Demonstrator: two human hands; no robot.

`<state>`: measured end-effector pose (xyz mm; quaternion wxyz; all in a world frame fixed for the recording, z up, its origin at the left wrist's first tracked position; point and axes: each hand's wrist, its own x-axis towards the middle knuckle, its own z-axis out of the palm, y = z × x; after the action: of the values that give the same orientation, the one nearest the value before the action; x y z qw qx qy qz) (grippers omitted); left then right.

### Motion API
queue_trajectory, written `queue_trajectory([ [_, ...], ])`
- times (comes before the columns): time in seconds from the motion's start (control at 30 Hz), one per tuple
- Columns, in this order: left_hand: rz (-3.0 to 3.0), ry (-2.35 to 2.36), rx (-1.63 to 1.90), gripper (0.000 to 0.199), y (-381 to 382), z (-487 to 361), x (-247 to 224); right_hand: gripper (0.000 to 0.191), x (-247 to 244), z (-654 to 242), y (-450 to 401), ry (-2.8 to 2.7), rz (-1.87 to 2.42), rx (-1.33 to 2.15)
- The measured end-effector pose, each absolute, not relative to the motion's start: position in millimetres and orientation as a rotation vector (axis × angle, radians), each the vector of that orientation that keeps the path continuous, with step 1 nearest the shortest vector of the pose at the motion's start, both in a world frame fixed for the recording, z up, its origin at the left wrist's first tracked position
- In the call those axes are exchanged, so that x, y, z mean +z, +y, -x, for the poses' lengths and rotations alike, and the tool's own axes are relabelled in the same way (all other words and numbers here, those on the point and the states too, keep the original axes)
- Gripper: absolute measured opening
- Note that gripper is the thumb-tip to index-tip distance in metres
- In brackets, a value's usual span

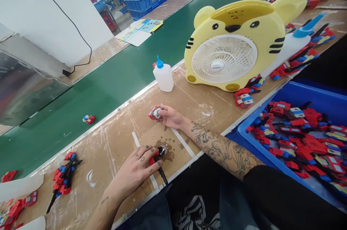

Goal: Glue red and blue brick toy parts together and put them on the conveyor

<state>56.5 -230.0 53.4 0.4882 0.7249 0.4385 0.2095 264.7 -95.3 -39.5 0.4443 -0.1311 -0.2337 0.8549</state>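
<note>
My right hand (173, 117) pinches a small red, white, blue and yellow plastic toy piece (154, 113) in its fingertips, above the brown work surface (114, 143). Closer to the table's front edge, my left hand (141, 165) is closed round a red and black toy part (153, 159), mostly hidden by the fingers. That part is beside a small round dish of dark liquid (162, 151), with wet spots around it; whether they touch I cannot tell. A white squeeze bottle (163, 78) with a blue nozzle stands beyond my right hand.
A yellow tiger-faced fan (235, 9) stands at the back right. A blue bin (244, 132) of toy figures is at my right. More toy pieces (63, 177) lie at left. One small piece (88, 119) rests on the green conveyor belt (108, 85).
</note>
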Motion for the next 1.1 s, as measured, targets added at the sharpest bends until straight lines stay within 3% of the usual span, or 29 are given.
queue_trajectory([
  [0.07,-1.601,1.091,0.583,0.028,-227,-57,50,0.04,-39,-265,-95,-0.591,0.322,2.119],
  [0.2,-1.845,1.049,0.636,0.029,-225,-60,48,0.038,-39,-265,-95,-0.596,0.32,2.123],
  [0.4,-1.548,1.12,0.594,0.027,-228,-54,45,0.042,-36,-266,-97,-0.568,0.306,2.126],
  [0.53,-1.705,1.18,0.642,0.03,-230,-44,34,0.046,-35,-266,-99,-0.598,0.257,2.151],
  [0.63,-1.698,1.309,0.907,0.035,-226,-48,24,0.05,-36,-265,-101,-0.653,0.221,2.154],
  [0.8,-1.115,1.366,1.418,0.048,-206,-70,8,0.053,-41,-260,-104,-0.716,0.283,2.13],
  [1.1,-0.986,1.367,1.414,0.052,-183,-88,-5,0.058,-53,-251,-107,-1.039,0.428,1.846],
])
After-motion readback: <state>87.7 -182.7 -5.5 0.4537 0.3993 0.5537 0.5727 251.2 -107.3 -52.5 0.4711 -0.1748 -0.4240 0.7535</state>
